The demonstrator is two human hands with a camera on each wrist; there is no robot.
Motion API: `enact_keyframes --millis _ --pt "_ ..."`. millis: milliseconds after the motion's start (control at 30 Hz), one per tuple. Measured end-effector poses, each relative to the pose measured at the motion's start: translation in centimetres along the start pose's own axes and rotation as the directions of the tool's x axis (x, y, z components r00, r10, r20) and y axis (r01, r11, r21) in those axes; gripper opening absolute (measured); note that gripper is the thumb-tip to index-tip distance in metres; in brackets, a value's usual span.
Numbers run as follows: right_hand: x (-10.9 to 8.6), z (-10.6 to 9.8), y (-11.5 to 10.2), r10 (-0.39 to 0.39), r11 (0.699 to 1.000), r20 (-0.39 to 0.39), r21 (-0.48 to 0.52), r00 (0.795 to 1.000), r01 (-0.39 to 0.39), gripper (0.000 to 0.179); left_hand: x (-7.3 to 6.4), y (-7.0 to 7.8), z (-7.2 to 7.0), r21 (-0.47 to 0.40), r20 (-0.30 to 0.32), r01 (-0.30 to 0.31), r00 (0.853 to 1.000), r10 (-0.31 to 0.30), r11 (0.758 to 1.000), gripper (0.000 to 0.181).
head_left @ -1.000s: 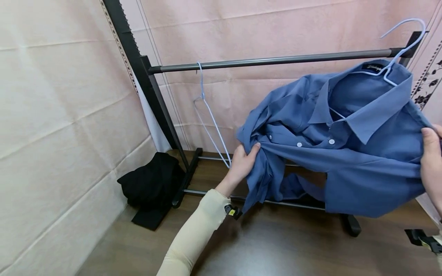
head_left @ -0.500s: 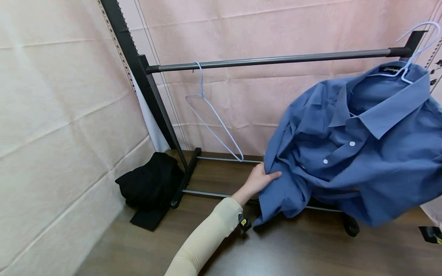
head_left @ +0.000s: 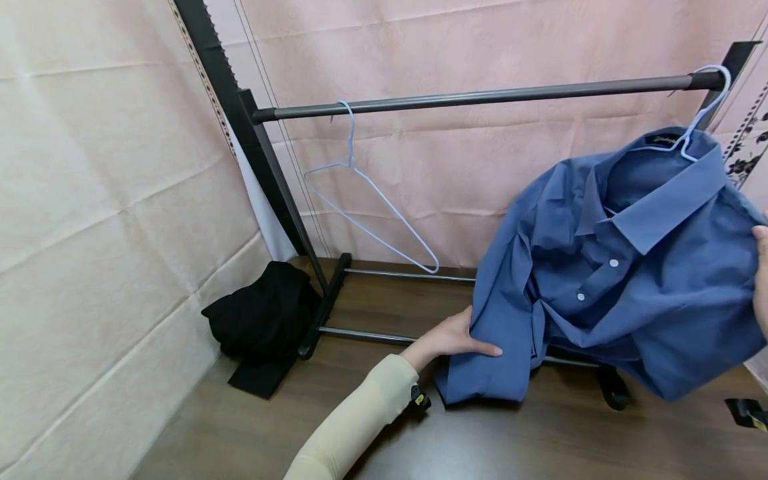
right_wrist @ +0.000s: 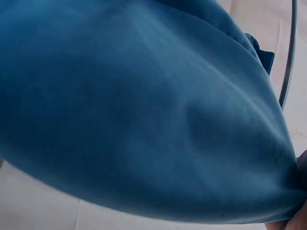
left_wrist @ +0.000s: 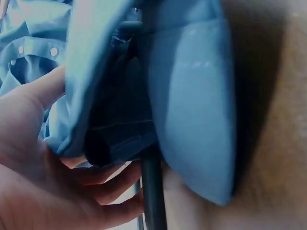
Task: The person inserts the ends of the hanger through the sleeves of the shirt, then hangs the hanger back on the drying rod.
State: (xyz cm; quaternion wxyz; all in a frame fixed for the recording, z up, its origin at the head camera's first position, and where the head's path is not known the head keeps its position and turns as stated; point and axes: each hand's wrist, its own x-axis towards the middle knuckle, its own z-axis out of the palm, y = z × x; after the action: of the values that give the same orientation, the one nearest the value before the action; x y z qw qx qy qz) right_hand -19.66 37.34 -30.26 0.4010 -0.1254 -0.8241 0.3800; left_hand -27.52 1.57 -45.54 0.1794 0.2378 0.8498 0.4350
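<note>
A blue button-up shirt (head_left: 678,287) is on a pale blue wire hanger (head_left: 699,120), whose hook now loops over the rack's bar (head_left: 480,99) near its right end. My left hand (head_left: 447,337) holds the hanging sleeve (head_left: 495,360) near the cuff, thumb in front and fingers behind. In the left wrist view the cuff opening (left_wrist: 192,110) gapes beside that hand. At the right edge of the head view, my right hand (head_left: 761,280) grips the shirt's other side; the right wrist view shows bunched cloth (right_wrist: 192,120) at its fingers (right_wrist: 297,220).
An unoccupied pale blue wire hanger (head_left: 384,240) hangs left on the bar. Black folded cloth (head_left: 264,313) lies on the floor by the rack's left foot (head_left: 327,313). Lower rails (head_left: 372,335) run near the floor. Pink fabric (head_left: 480,173) covers the wall behind.
The shirt's hanger hook has gone from free above the bar to looped over it. My left hand has slid down and right along the sleeve, which hangs straighter. The other hanger has swung.
</note>
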Motion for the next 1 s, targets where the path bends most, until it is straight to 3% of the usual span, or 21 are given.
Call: enact_keyframes --millis 133,267,400,500,633,733,833,900,1000 --pt "-0.6 -0.5 -0.3 -0.044 0.998 0.044 -0.046 0.998 0.046 0.054 0.3 0.0 0.7 0.065 0.039 -0.041 0.999 0.038 0.997 0.101" --pt "-0.9 -0.7 -0.1 -0.078 0.996 0.029 -0.048 0.997 0.079 0.050 0.7 -0.1 1.7 0.223 -0.001 -0.058 0.998 0.060 0.973 0.088" --pt "-1.1 -0.7 0.2 -0.131 0.990 -0.012 -0.046 0.991 0.130 0.047 1.3 -0.1 2.3 0.341 -0.034 -0.052 0.997 0.068 0.939 0.051" --pt "-1.1 -0.7 0.2 -0.129 0.990 -0.019 -0.056 0.991 0.128 0.047 1.7 0.1 2.2 0.360 -0.054 -0.051 0.996 0.075 0.932 0.023" --pt "-1.2 -0.6 0.0 -0.074 0.996 -0.010 -0.055 0.997 0.073 0.047 2.1 0.7 1.3 0.338 -0.102 -0.061 0.990 0.101 0.939 0.033" --pt "-1.4 -0.5 0.0 -0.080 0.996 -0.049 -0.047 0.996 0.077 0.047 2.4 1.5 0.1 0.290 -0.169 -0.064 0.979 0.116 0.955 0.044" --pt "-1.6 -0.3 0.0 -0.131 0.991 -0.118 -0.044 0.984 0.126 0.044 3.0 2.8 -1.5 0.232 -0.295 -0.075 0.945 0.143 0.970 0.041" --pt "-1.7 -0.1 0.0 -0.169 0.985 -0.162 -0.050 0.972 0.163 0.042 3.4 3.6 -2.8 0.201 -0.405 -0.087 0.900 0.164 0.976 0.031" --pt "-2.0 0.0 -0.1 -0.166 0.986 -0.184 -0.063 0.969 0.157 0.042 4.0 4.7 -4.7 0.125 -0.539 -0.129 0.824 0.177 0.984 0.018"
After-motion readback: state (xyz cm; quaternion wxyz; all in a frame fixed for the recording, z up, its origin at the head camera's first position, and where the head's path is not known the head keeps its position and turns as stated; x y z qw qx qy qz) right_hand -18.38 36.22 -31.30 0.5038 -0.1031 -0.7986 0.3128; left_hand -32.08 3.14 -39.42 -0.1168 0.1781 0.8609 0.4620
